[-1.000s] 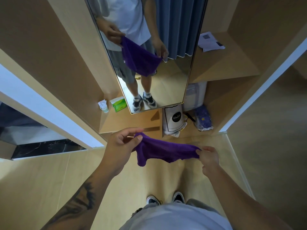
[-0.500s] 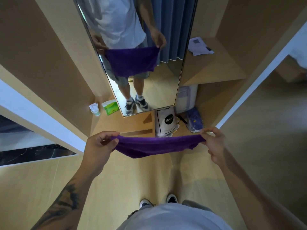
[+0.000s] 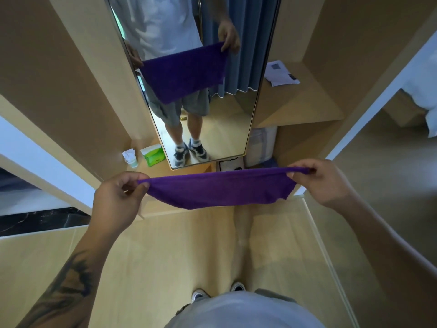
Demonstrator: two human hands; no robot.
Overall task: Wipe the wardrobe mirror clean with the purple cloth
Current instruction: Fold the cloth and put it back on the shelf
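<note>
Two hands, one cloth, nothing on the glass yet. Left hand [image 3: 118,200] pinches the left corner between thumb and curled fingers. Purple cloth [image 3: 220,191] spans between the hands, long axis running left-right, top edge taut, lower edge sagging in a shallow curve. Right hand [image 3: 324,183] pinches the right corner the same way and sits slightly higher. Mirror [image 3: 234,114] stands straight ahead and above the cloth, tall and narrow, its long axis across the cloth's; its lower edge is just beyond the top edge of the cloth, apart, no contact. Both hands look about equally near; right is a touch closer to the mirror's bottom corner. My read: cloth needs bunching into one hand, then up and forward.
</note>
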